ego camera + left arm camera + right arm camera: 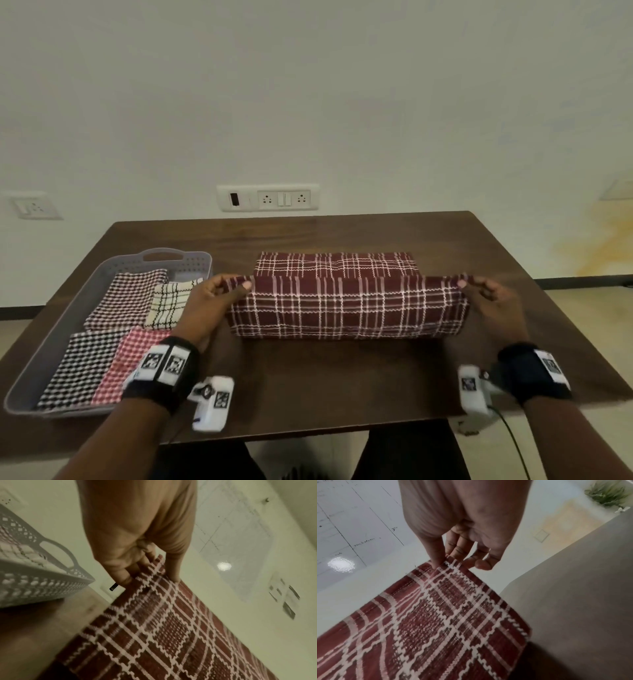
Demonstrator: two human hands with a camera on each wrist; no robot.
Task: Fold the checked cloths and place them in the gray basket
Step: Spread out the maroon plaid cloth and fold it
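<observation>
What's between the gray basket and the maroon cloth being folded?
In the head view, only the left hand lies between the gray plastic basket and the maroon checked cloth, above the brown wooden table.

dark wooden table (342,233), white socket panel (268,197) on pale wall, potted green plant (607,494), whiteboard (351,520)

We list by colour and pattern: maroon cloth (346,305), crossed with white wavy-line plaid; gray basket (102,274), its walls pierced in a lattice; within it we count a maroon-and-white small-check cloth (126,298), a cream cloth (168,305) with dark plaid lines, a black-and-white check cloth (78,370) and a red-and-white check cloth (133,363); table (342,233), dark brown wood grain; wristbands (527,370), black, bearing white tags with black square codes
</observation>
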